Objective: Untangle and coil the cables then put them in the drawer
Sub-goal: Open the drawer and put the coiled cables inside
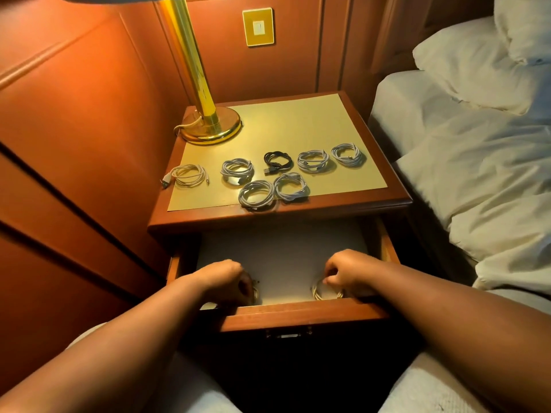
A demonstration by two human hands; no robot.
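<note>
The left hand (pixel 222 278) is curling closed over a coiled cable (pixel 254 290) at the drawer's (pixel 298 315) front left, while the right hand (pixel 347 274) is pinching a pale coil (pixel 323 292) at its front right. Judging by this, stowing is only beginning: seven coiled cables (pixel 256 193), one black (pixel 277 160), are still waiting on the table (pixel 298 126).
</note>
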